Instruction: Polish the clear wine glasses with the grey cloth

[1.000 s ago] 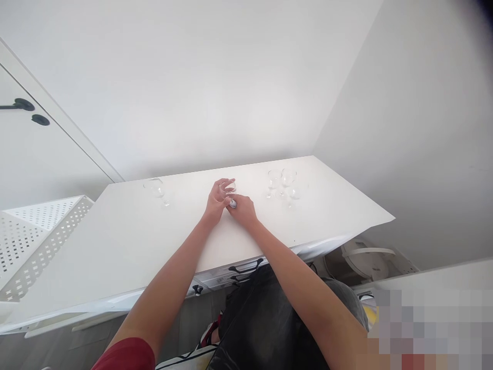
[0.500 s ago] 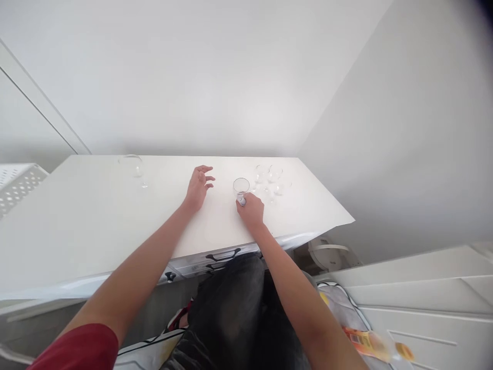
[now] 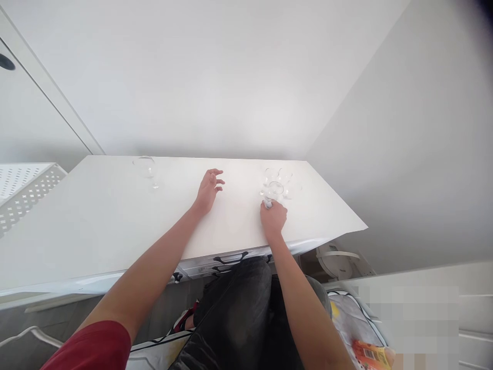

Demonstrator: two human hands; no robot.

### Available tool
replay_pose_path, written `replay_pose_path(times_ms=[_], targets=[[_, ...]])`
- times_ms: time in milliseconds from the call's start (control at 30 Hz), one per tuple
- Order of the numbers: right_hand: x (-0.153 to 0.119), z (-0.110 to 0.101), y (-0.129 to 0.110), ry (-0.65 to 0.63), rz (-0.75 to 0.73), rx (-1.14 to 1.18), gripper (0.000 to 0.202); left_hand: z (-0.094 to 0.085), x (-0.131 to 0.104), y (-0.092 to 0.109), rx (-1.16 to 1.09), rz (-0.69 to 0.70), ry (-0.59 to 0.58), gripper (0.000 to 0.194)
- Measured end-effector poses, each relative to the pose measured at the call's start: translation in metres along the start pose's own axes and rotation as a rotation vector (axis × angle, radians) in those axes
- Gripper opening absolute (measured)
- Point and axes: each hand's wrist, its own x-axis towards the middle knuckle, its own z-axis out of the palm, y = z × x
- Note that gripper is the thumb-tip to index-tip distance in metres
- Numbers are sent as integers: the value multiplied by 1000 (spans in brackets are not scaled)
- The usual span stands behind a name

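My right hand (image 3: pixel 274 215) is closed around the lower part of a clear stemmed glass (image 3: pixel 276 188) near the right end of the white cabinet top (image 3: pixel 234 221). Right behind it stand several clear glasses (image 3: pixel 285 176), hard to tell apart against the white surface. Over the middle of the top is my left hand (image 3: pixel 208 191), its fingers apart and nothing in it. Another clear glass (image 3: pixel 145 167) stands by itself at the back left.
A white perforated container (image 3: pixel 33 192) is beyond the cabinet's left end. Dark drawer handles (image 3: pixel 231 258) line the front edge, just above my knees. An orange packet (image 3: pixel 372 354) lies at the lower right, and a white wall rises behind.
My right hand has carried its glass to the right, up to the grouped glasses. My left hand keeps much the same open pose. The view has shifted slightly.
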Motion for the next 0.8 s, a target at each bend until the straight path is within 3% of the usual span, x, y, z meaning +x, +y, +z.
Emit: replay_pose_path(times_ms=[800], targets=[[1, -2, -2, -5, 117, 51, 19, 4, -1, 4, 18, -7, 7, 37]])
